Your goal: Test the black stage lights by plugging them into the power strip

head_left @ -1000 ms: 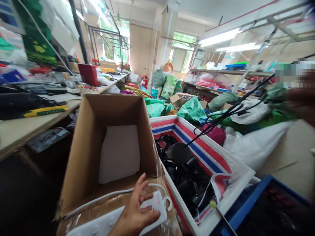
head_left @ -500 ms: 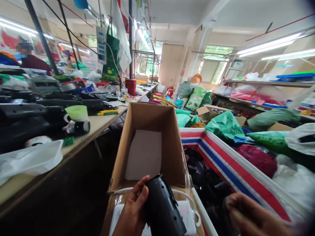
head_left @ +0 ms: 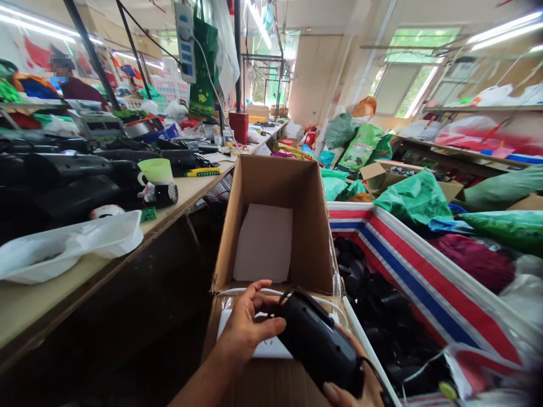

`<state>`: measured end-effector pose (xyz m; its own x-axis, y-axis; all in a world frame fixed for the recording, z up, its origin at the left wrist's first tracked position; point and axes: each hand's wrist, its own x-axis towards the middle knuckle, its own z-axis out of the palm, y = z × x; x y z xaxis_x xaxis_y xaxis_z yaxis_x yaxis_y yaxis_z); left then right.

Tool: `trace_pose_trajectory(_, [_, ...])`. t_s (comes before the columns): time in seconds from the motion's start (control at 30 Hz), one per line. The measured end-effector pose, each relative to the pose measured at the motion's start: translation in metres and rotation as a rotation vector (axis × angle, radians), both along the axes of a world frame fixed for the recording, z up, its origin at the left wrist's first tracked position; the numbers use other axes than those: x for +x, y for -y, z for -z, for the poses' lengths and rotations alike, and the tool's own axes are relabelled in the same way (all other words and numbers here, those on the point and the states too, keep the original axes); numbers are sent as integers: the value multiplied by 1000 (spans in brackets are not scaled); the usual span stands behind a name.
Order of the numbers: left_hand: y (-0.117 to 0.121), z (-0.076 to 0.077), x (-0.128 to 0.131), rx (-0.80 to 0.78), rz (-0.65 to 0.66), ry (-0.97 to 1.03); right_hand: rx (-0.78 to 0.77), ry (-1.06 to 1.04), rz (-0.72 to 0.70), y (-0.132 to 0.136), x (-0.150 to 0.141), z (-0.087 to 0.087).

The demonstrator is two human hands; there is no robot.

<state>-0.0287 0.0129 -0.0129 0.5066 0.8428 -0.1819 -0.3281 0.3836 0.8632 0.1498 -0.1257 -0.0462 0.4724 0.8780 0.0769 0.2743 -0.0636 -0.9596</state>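
Both my hands hold a black plastic device [head_left: 316, 342] low in the view, above a white power strip [head_left: 263, 347] that lies on the near flap of a cardboard box. My left hand [head_left: 248, 325] is closed on the device's upper left end, thumb across it. My right hand [head_left: 343, 390] grips the lower right end from beneath, mostly hidden by the device and the frame edge. Just beyond stands the open cardboard box [head_left: 275, 186], with a white sheet [head_left: 263, 243] on its bottom.
A striped red, white and blue bag [head_left: 403, 265] on the right holds several black devices. A long workbench [head_left: 55, 282] on the left carries black casings, a green cup [head_left: 156, 170] and a white plastic bag. Green sacks and shelves fill the back right. A person stands at far left.
The device has tilted lower and to the right, and my right hand has come under its lower end. My left hand has shifted onto its upper end. The view has moved slightly left.
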Motion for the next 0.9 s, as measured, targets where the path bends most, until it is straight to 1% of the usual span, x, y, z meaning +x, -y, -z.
trace_pose_trajectory(0.03, [-2,-2,-4,56,56,-99,25,-18,-18,-1,0,-2])
trace_pose_trajectory(0.1, [-1,-7,-10,223,153,-319,50,-31,-50,-3,0,-4])
trace_pose_trajectory(0.2, [9,-15,-10,466,226,-547,46,32,-36,-4,-1,0])
trace_pose_trajectory(0.27, [20,-18,-6,547,240,-653,26,98,11,-3,-1,7])
trace_pose_trajectory(0.33, [28,-16,-1,569,242,-728,-15,140,38,-2,0,14])
trace_pose_trajectory(0.4, [32,-12,4,546,245,-752,-58,160,18,-1,4,18])
trace_pose_trajectory(0.47, [32,-9,5,517,222,-752,-84,192,12,0,10,16])
trace_pose_trajectory(0.57, [26,-5,0,491,196,-745,-88,258,90,3,23,2])
trace_pose_trajectory(0.63, [21,-4,-5,439,176,-722,-82,269,153,5,34,-8])
trace_pose_trajectory(0.73, [13,-3,-14,289,116,-618,-68,348,234,8,51,-15])
trace_pose_trajectory(0.83, [6,-3,-19,83,27,-462,-186,376,291,11,61,-12])
trace_pose_trajectory(0.9, [2,-4,-22,-18,-49,-346,-264,322,299,10,62,-7])
